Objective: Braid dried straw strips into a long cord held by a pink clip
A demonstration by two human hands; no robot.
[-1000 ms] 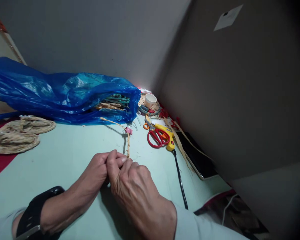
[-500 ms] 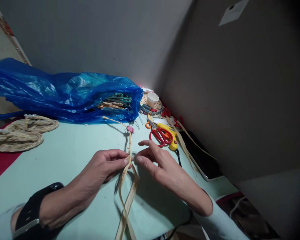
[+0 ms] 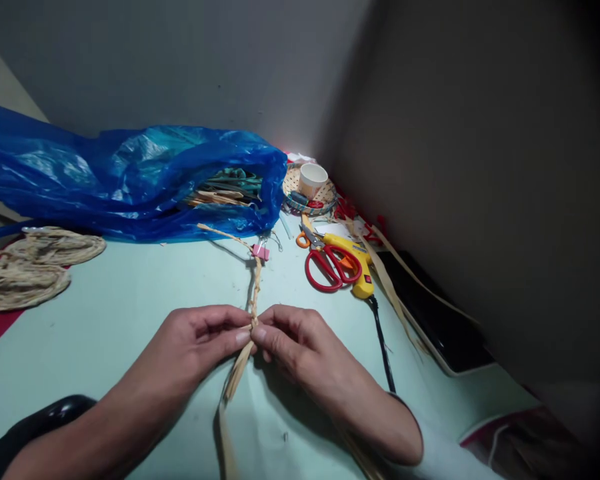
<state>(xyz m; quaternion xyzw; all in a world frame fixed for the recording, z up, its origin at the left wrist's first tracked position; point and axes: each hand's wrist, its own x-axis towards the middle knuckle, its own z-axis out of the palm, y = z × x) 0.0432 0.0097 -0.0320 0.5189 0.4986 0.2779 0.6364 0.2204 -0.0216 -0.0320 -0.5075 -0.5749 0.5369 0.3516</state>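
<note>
Blue plastic bag (image 3: 145,180) sprawls across the back of the bench (image 3: 145,287), woven soles (image 3: 25,287) lying at left! Over right, red-handled scissors (image 3: 317,243) overlap a yellow glue gun (image 3: 364,285); behind, a white cup (image 3: 313,179) sits in a woven tray (image 3: 329,191)!

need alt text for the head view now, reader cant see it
The left hand and right hand pinch a narrow tan braid, its loose strips trailing toward the viewer and a pink clip farther along it. Behind lies a blue plastic bag; red-handled scissors and a yellow glue gun sit to the right, woven soles to the left.
</note>
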